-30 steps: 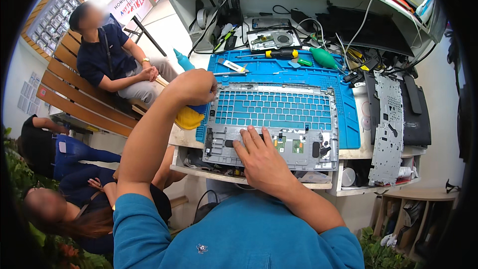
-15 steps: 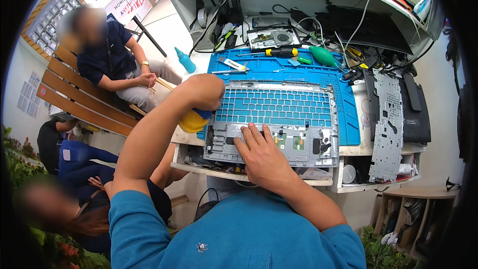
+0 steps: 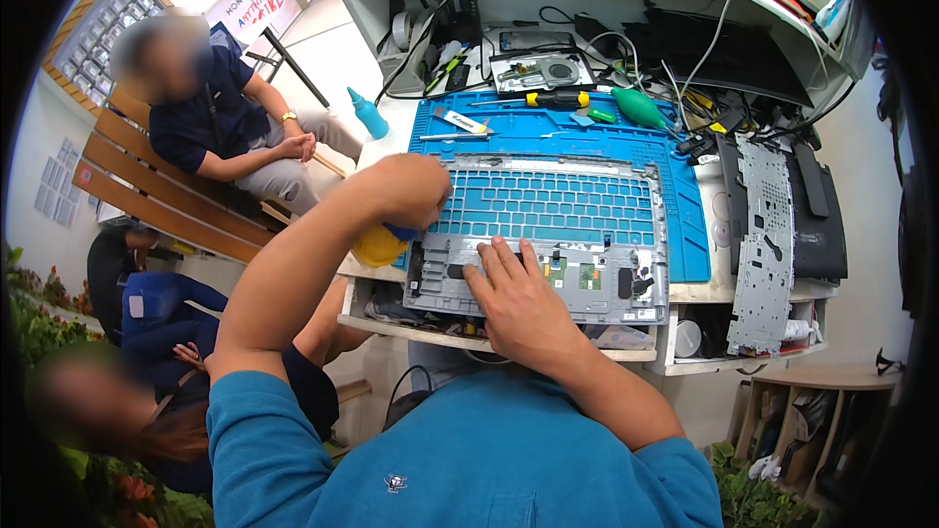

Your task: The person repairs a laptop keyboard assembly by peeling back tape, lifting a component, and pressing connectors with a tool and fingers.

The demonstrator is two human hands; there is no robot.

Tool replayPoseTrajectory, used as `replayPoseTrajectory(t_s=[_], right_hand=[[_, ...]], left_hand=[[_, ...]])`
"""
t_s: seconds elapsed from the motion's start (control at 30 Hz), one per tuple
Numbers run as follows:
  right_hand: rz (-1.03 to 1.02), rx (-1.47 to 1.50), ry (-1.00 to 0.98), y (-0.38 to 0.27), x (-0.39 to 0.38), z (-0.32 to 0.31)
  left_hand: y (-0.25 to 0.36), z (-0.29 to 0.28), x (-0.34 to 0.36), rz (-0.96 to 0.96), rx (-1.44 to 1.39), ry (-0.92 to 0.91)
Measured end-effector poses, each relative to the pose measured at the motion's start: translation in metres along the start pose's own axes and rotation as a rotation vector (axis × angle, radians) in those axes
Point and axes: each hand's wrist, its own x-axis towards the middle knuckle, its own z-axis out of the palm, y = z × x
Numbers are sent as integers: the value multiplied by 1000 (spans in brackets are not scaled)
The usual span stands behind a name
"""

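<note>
A grey laptop top case lies inner side up on a blue work mat, and the mat shows through its keyboard openings. My left hand is closed at the case's upper left edge; what its fingers grip, if anything, is hidden. Just below that hand is a rounded yellow thing with some blue on it, partly covered by my forearm. My right hand rests flat with fingers spread on the lower middle of the case, left of the small green circuit board.
Beyond the case lie a yellow-black screwdriver, a green air blower and tweezers. A teal bottle stands at the far left. A perforated metal plate leans at right. Seated people are on the left.
My left hand has shifted slightly right, further over the case's left edge, and stays closed. My right hand keeps its place on the case. The whole view has tilted a little.
</note>
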Motion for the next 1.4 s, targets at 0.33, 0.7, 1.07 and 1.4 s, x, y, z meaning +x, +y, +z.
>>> replayPoseTrajectory(t_s=[0.33,0.7,1.07,1.4], right_hand=[[-19,0,6,1,0,1],[-5,-3,-9,-1,-1,2],[-30,-19,29,0,-2,3],[-26,6,63,6,-16,-5]], left_hand=[[3,11,-8,-6,-40,-51],[14,3,-11,49,-61,41],[35,2,10,148,-135,20],[61,2,17,319,-280,252]])
